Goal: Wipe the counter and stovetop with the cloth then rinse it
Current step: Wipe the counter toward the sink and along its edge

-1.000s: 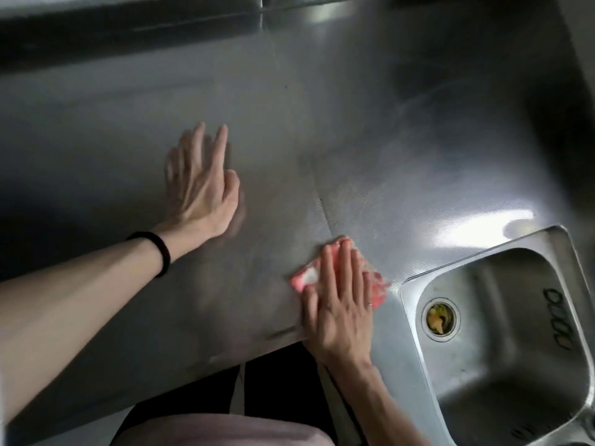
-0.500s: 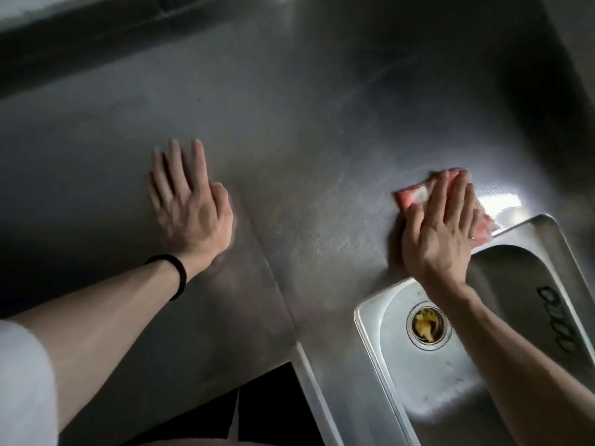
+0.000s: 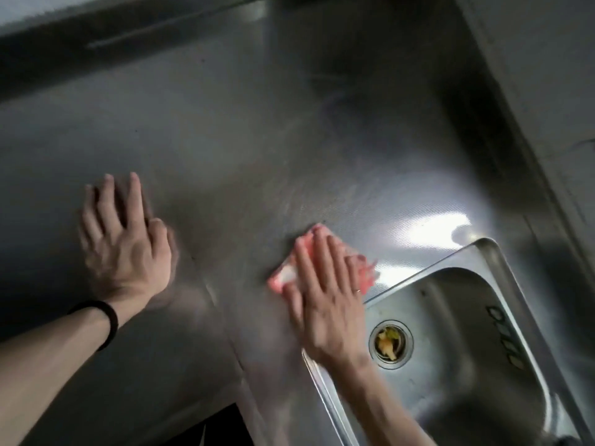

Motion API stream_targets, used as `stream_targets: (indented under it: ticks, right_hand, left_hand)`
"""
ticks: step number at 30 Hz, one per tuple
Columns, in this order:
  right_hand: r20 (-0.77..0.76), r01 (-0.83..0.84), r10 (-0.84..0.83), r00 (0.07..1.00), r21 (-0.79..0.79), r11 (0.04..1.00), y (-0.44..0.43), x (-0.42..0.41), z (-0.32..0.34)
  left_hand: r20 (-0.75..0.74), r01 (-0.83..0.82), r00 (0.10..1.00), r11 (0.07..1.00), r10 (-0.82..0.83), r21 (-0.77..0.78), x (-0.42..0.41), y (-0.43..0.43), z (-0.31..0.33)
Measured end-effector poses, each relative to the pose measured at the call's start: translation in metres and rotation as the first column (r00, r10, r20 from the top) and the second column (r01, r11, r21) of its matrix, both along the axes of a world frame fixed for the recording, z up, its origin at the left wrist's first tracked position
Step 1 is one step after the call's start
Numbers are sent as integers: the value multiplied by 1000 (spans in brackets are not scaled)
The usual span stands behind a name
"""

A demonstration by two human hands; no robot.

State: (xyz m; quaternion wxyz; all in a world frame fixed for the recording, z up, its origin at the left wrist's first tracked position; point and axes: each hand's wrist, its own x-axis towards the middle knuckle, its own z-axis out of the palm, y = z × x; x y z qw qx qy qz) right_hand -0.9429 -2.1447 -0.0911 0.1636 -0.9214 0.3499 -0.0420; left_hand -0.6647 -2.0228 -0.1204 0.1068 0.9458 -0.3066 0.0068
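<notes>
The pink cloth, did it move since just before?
Yes. The cloth slid left under the right hand: it was straight beyond the sink drain, now it lies left of it.

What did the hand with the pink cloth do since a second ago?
The right hand slid the pink cloth leftward over the counter, away from the far rim of the sink. Nothing was picked up or dropped. The left hand stayed flat on the counter; scraps remain in the drain.
</notes>
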Motion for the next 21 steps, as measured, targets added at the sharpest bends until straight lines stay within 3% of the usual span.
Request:
stream_targets:
  ticks: [3, 6, 8, 11, 15, 21]
  right_hand:
    - [-118, 200, -200, 973, -16, 980, -112, -34, 5]
    - [-255, 226, -217, 942, 4, 974, -189, -66, 10]
    - [-280, 199, -196, 940, -19, 980, -219, -80, 9]
    - [-258, 372, -361, 896, -9, 928, -240, -81, 6]
    - [-157, 493, -489, 858, -10, 870, -206, -48, 1]
    - [-93, 112, -108, 990, 32, 993, -20, 36, 7]
  left_hand:
    - [-16, 11, 1000, 1000, -12, -6, 3, 0, -2]
    - [-27, 3, 1000, 1000, -4, -11, 1, -1, -1]
    - [-26, -20, 999, 1000, 19, -20, 1, -1, -1]
    - [-38, -2, 999, 1000, 1, -6, -1, -2, 2]
    - [-45, -4, 999, 998, 7, 55, -2, -3, 8]
    - [-45, 12, 999, 994, -7, 109, -2, -2, 13]
